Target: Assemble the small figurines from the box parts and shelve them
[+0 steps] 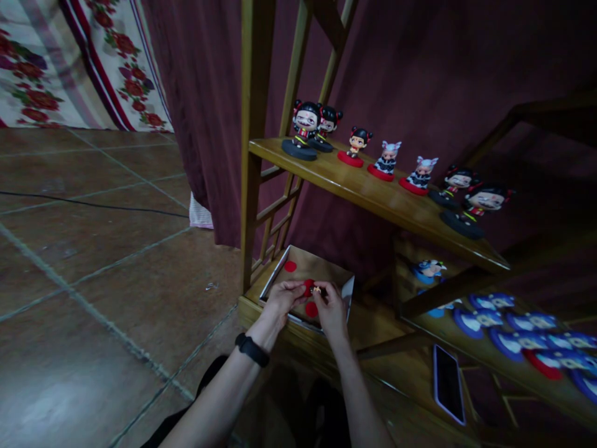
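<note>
Over a shallow cardboard box point(326, 264), both hands meet with the fingers pinched. My left hand point(285, 297), with a dark band on its wrist, grips a small round red base point(308, 287). Right beside it, my right hand point(330, 305) pinches a small figurine point(318, 290) with pale and dark parts. The two pieces are close together; whether they touch cannot be made out. Inside the box lie a red disc point(290, 266) near the far left corner and another red disc point(311, 309) below my hands.
Above, a wooden shelf point(359, 186) carries several figurines on red or dark bases, among them a black-haired figurine point(305, 124). To the right, blue-and-white figurines point(522, 342) stand on a lower shelf. A phone point(449, 384) lies nearby. A black cable point(93, 204) crosses the tiled floor.
</note>
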The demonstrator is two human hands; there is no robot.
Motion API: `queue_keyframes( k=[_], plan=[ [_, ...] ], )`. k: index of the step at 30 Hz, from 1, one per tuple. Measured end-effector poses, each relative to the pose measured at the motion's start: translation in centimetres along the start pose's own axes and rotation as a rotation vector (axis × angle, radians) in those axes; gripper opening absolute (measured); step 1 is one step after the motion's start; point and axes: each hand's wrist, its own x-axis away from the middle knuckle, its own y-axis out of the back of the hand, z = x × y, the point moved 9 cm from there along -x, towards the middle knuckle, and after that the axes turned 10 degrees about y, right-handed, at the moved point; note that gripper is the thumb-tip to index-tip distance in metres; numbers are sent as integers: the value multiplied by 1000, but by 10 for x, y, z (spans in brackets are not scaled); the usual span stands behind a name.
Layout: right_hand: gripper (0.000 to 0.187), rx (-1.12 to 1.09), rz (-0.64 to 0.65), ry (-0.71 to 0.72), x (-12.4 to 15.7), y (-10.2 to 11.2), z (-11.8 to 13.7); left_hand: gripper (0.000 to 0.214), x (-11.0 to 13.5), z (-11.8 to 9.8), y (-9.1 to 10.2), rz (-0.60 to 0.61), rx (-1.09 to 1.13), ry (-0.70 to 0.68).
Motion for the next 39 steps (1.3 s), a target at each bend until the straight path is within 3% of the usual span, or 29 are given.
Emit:
queue_keyframes(
  k=[7, 14, 22, 27, 32, 37, 39],
  plan=[
    [21, 73, 50, 144, 0, 0, 16, 19, -1, -5, -3, -10, -148, -108],
    [23, 97, 124, 224, 3, -2, 21, 33, 1, -6, 0, -6, -208, -63],
    [26, 159, 166, 255, 10, -8, 18, 27, 1, -7, -2, -7, -305, -55],
    [29, 207, 149, 224, 12, -8, 16, 20, 1, -8, -8, 2, -362, -110],
    [33, 193, 139, 169, 10, -10, 16, 15, -4, -1, -2, -76, -254, -74],
    [52, -58, -33, 19, 6, -3, -5, 16, -13, 8, 5, -81, -52, 23],
    [45, -194, -114, -67, 7, -1, -23, 15, -16, 12, 6, -53, 24, 84]
  ],
)
